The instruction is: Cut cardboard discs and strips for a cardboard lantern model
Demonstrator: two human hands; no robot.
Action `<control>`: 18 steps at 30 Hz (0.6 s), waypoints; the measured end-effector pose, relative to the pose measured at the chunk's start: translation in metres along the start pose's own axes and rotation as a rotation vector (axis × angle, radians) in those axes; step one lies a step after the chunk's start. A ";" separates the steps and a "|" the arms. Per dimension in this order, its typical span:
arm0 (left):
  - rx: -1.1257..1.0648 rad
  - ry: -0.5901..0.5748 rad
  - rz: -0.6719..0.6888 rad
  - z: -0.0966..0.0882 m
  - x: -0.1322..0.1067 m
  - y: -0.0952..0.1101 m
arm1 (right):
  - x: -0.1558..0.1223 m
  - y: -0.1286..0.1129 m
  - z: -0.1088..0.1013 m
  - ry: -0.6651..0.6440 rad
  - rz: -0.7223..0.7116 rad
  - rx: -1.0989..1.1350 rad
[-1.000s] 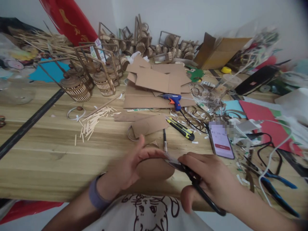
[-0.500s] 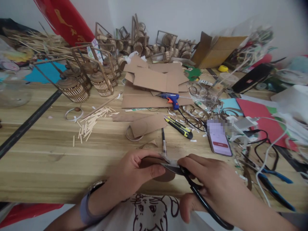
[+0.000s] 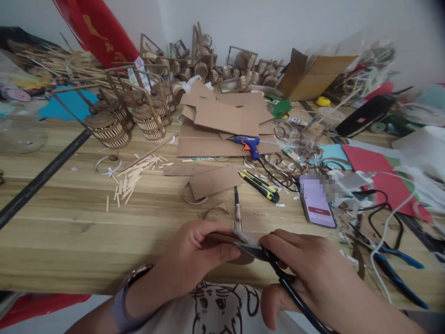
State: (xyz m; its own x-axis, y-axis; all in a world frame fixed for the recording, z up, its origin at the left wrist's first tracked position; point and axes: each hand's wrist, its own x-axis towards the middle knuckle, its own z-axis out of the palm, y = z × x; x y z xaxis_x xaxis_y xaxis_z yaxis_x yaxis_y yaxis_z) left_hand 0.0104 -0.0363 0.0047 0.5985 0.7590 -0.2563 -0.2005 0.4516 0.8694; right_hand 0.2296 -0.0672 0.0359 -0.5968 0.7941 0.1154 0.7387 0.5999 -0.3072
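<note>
Close to the table's front edge, my left hand (image 3: 200,260) pinches a piece of brown cardboard (image 3: 222,237) between thumb and fingers; part of the piece is hidden by the hand. Black-handled scissors (image 3: 255,251) are held in my right hand (image 3: 302,262), with fingers and thumb through the handles. The blades lie against the cardboard's edge, by my left thumb. A pen (image 3: 238,208) lies just beyond the blades. Farther off are a cardboard scrap (image 3: 213,182) on a ring and a yellow-black utility knife (image 3: 259,185).
A blue glue gun (image 3: 247,144) rests on cardboard sheets (image 3: 222,113). To the left are small wooden sticks (image 3: 134,178) and stick-sided lantern-like models (image 3: 107,127). On the right lie a phone (image 3: 318,204), a white cable (image 3: 389,222) and blue-handled pliers (image 3: 396,273).
The view has shifted slightly. Both hands sit a little lower in the picture, still holding the cardboard and the scissors. The things on the table stay put.
</note>
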 end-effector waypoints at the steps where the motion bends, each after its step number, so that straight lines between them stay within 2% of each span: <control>1: -0.006 -0.008 -0.004 0.000 0.000 0.000 | 0.000 0.000 0.000 -0.004 -0.002 0.003; 7: 0.027 -0.011 -0.010 0.000 -0.001 0.002 | -0.004 0.000 -0.003 -0.035 0.015 0.034; 13: 0.074 0.002 0.001 0.000 -0.001 0.003 | -0.005 0.000 -0.003 0.031 -0.039 0.003; 18: 0.164 0.012 0.047 -0.001 -0.002 0.004 | -0.005 0.001 -0.005 0.027 -0.040 -0.067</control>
State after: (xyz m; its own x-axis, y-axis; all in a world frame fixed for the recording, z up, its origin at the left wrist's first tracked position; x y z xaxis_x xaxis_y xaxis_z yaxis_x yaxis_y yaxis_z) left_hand 0.0078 -0.0353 0.0084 0.5821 0.7834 -0.2177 -0.0979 0.3334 0.9377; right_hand 0.2349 -0.0700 0.0397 -0.6185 0.7709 0.1523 0.7341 0.6360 -0.2379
